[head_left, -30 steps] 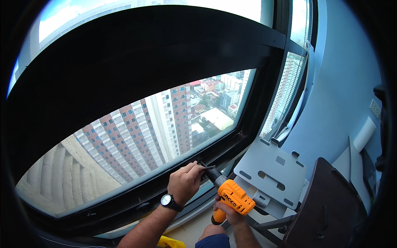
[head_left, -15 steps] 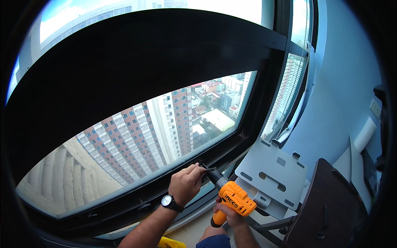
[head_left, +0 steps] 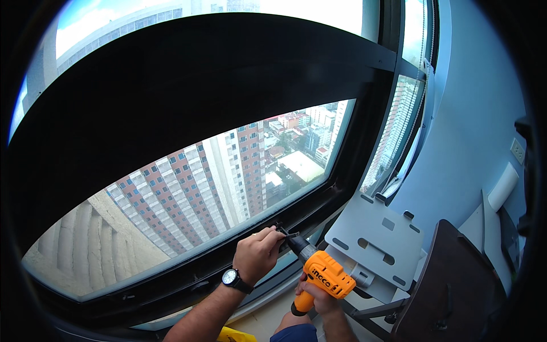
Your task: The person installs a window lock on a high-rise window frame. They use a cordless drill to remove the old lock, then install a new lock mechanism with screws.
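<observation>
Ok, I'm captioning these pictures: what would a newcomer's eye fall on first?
Probably the bright orange drill, held in the right hand just right of bottom centre. Next, the striped tower outside, left of centre, below the broad black window bar. Then the left hand, near the drill's tip.

We see daylight through black-framed window point(head_left: 219, 176); beyond window, tower point(head_left: 188, 199) and rooftops point(head_left: 302, 165). Right of window, we have blue wall point(head_left: 467, 102) with outlet point(head_left: 517, 150); below window, pale floor point(head_left: 261, 320).
</observation>
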The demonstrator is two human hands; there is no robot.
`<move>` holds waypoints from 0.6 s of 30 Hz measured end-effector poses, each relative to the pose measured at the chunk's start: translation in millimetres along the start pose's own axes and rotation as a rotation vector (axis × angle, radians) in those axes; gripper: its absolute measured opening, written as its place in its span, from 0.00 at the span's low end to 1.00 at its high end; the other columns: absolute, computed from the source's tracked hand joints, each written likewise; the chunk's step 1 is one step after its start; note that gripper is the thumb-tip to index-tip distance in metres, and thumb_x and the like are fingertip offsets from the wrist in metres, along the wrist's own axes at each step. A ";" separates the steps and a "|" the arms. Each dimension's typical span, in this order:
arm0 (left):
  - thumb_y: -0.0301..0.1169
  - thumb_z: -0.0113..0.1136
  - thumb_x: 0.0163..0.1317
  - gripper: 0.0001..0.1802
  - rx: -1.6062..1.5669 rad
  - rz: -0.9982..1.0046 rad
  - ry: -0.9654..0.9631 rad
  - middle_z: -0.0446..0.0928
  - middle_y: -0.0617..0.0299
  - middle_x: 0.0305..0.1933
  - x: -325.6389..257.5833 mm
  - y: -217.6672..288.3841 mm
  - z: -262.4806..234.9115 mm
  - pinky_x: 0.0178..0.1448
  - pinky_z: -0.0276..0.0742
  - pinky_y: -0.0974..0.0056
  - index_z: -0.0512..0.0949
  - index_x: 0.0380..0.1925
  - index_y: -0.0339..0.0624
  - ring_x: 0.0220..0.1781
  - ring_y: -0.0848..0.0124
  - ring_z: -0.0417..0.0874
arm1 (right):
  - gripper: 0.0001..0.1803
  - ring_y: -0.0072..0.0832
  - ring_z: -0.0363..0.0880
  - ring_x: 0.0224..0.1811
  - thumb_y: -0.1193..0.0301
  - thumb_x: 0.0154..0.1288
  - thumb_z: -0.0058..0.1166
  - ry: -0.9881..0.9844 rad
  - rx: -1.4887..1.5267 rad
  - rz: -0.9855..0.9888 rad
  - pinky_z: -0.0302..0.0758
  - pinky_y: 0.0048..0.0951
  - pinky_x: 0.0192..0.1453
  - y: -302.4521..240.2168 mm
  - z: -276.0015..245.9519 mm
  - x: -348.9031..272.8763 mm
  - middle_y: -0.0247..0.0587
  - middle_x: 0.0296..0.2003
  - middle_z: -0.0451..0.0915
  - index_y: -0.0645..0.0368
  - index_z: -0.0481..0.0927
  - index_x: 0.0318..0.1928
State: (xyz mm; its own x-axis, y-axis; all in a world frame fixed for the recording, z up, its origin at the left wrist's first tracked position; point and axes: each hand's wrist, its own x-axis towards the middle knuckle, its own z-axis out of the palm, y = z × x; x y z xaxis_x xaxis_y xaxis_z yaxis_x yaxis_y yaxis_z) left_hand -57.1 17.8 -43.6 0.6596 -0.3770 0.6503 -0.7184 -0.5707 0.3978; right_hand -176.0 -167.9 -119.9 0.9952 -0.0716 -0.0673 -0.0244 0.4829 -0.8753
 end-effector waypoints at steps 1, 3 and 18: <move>0.26 0.67 0.67 0.05 -0.002 0.006 0.005 0.88 0.56 0.43 -0.1 0.1 -0.5 0.42 0.87 0.60 0.84 0.42 0.45 0.41 0.59 0.91 | 0.19 0.32 0.85 0.34 0.84 0.63 0.56 0.003 0.001 0.000 0.84 0.36 0.46 0.0 -0.3 -0.6 0.40 0.41 0.80 0.61 0.74 0.55; 0.26 0.67 0.67 0.05 -0.024 0.014 0.007 0.88 0.56 0.44 -0.1 0.3 -1.7 0.42 0.87 0.60 0.84 0.42 0.45 0.41 0.59 0.91 | 0.19 0.32 0.85 0.34 0.84 0.64 0.56 0.009 0.003 0.001 0.84 0.36 0.47 0.3 -1.4 -1.7 0.41 0.40 0.80 0.61 0.74 0.55; 0.26 0.70 0.65 0.04 0.006 0.068 0.053 0.89 0.56 0.40 1.7 3.0 -1.3 0.40 0.87 0.61 0.85 0.39 0.43 0.37 0.58 0.92 | 0.20 0.30 0.84 0.35 0.82 0.66 0.58 0.033 -0.038 -0.026 0.84 0.35 0.44 -4.2 8.5 -8.4 0.42 0.44 0.80 0.63 0.75 0.58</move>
State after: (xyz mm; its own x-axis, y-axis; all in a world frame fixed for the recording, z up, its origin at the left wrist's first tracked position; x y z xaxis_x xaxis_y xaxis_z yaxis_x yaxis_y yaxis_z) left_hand -58.4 16.4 -40.5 0.5967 -0.3758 0.7090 -0.7595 -0.5496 0.3479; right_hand -183.5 -161.9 -111.7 0.9918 -0.1128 -0.0598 -0.0030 0.4475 -0.8943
